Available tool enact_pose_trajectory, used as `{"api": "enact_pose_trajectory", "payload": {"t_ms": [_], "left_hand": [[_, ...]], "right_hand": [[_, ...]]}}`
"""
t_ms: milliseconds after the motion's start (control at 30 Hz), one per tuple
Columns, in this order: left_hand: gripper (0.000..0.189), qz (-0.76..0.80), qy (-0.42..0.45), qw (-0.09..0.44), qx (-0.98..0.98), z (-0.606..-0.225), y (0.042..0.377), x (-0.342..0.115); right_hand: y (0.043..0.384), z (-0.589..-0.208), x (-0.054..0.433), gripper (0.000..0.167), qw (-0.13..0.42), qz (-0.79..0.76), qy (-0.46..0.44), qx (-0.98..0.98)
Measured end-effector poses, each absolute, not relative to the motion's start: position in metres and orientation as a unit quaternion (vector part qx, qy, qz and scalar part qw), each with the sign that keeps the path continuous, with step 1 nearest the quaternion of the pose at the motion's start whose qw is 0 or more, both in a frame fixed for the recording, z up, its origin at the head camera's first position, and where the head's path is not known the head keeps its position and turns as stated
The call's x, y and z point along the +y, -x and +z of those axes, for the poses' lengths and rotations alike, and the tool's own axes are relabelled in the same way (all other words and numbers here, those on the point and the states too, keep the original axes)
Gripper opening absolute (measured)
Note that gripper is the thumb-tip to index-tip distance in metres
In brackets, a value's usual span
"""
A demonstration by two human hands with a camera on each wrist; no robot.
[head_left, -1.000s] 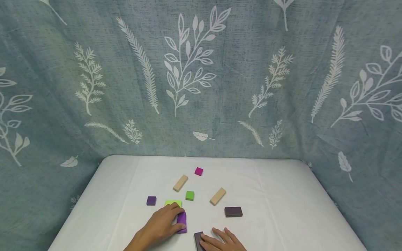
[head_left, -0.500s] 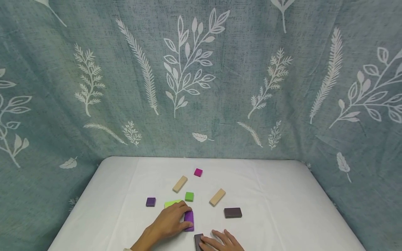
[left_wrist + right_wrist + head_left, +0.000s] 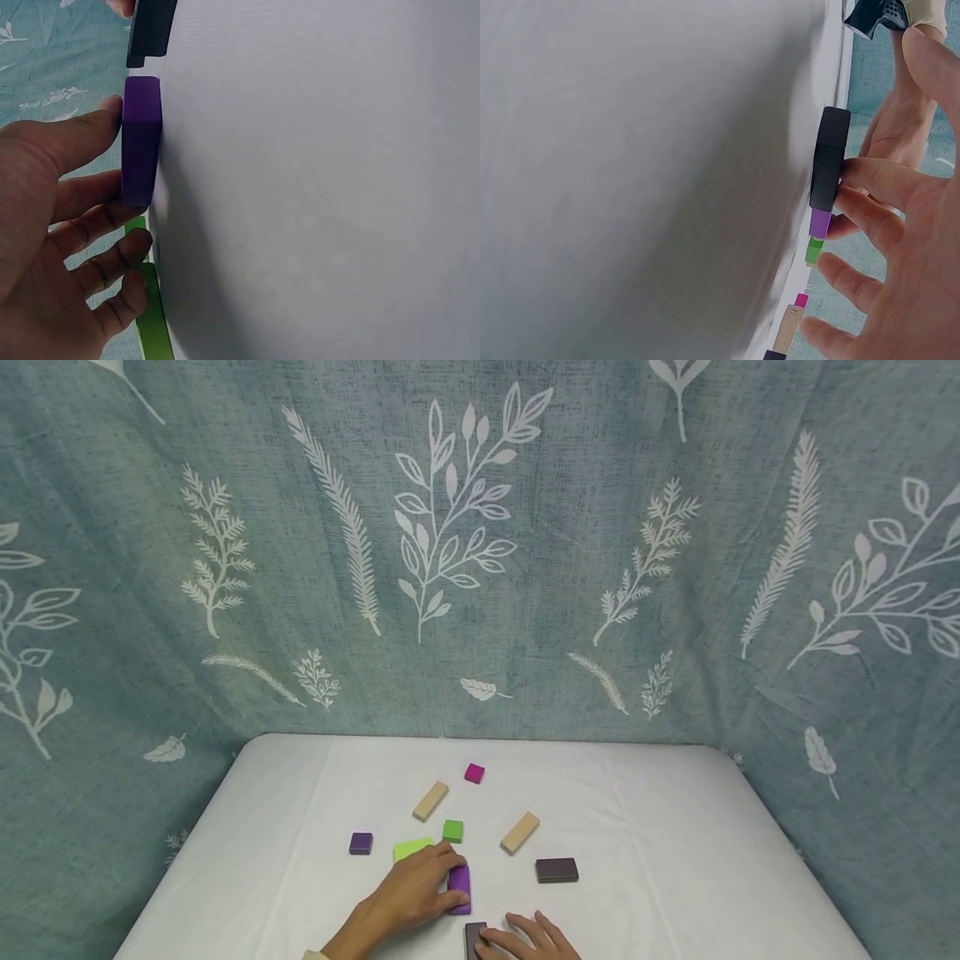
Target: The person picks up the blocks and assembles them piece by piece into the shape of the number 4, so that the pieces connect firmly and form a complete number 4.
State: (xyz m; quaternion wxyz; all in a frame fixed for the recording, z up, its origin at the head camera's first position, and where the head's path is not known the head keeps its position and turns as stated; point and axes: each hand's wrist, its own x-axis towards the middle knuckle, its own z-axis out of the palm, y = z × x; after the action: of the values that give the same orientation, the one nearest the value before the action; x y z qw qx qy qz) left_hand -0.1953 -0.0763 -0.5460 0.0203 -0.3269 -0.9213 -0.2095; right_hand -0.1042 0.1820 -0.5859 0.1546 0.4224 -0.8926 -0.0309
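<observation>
Purple rectangular block (image 3: pixel 461 878), plain-faced, straight-edged, lies on white worktop (image 3: pixel 660 827), long side pointing away from person, between lime block (image 3: pixel 411 848) and dark grey block (image 3: pixel 472 943). Hands: left hand (image 3: pixel 416 889) clamped on purple block, thumb toward near end, fingers at far end; right hand (image 3: pixel 528 939) has fingers spread apart, fingertips touching dark grey block. Left hand partly covers lime block; small green block (image 3: pixel 453 831) near it.
</observation>
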Motion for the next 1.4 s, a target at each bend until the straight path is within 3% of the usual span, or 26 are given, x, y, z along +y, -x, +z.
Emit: {"api": "enact_pose_trajectory", "payload": {"t_ms": [167, 733, 1000, 1400], "left_hand": [[0.044, -0.212, 0.329, 0.018, -0.920, -0.547, 0.195, -0.074], [0.045, -0.204, 0.352, 0.031, -0.913, -0.550, 0.193, -0.063], [0.046, -0.195, 0.355, 0.032, -0.914, -0.548, 0.192, -0.060], [0.046, -0.190, 0.346, 0.000, -0.919, -0.550, 0.190, -0.056]], "right_hand": [[0.106, -0.589, 0.183, 0.055, 0.180, -0.023, -0.427, -0.886], [0.105, -0.588, 0.181, 0.055, 0.155, -0.016, -0.424, -0.892], [0.106, -0.590, 0.181, 0.054, 0.187, -0.017, -0.421, -0.887], [0.103, -0.583, 0.178, 0.053, 0.130, -0.005, -0.419, -0.899]]}}
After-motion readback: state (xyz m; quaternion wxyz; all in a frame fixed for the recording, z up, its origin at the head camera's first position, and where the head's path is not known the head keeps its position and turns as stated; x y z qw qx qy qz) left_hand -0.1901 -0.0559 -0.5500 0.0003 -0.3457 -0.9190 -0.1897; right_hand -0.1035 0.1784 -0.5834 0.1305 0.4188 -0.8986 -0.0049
